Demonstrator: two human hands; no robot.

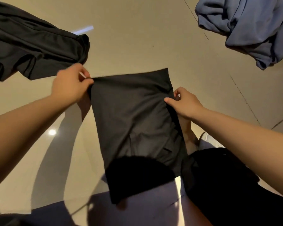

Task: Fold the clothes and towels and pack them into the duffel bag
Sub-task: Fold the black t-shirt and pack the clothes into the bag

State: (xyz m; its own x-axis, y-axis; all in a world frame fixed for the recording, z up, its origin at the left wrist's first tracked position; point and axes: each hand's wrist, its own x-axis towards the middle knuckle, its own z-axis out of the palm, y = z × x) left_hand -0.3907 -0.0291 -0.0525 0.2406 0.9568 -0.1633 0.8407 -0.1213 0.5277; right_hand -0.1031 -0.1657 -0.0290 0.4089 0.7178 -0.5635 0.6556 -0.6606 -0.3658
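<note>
Hands hold a dark folded garment [134,115] up over the tiled floor [137,30], stretched between them in the middle of the view. The left hand [70,85] has its grip closed on the garment's far left corner, fingers and thumb pinching the cloth so the top edge pulls taut. The right hand [185,101] pinches the right edge a little nearer, thumb on the front face and fingers curled behind, with creases running from that pinch across the fabric. The garment hangs down toward the person, its near end in shadow against the person's dark shorts [219,176] at the lower right.

On the floor at the far left lies a crumpled black garment [31,46], its near hem just beside the left hand; whether they touch cannot be told. At the far right, well apart from both hands, a rumpled blue garment [248,25] sits in a heap. Near the right forearm a white shoe [209,139] shows partly on the floor. Bright light spots reflect on the glossy tiles at the left. No part of the duffel bag can be made out with certainty.
</note>
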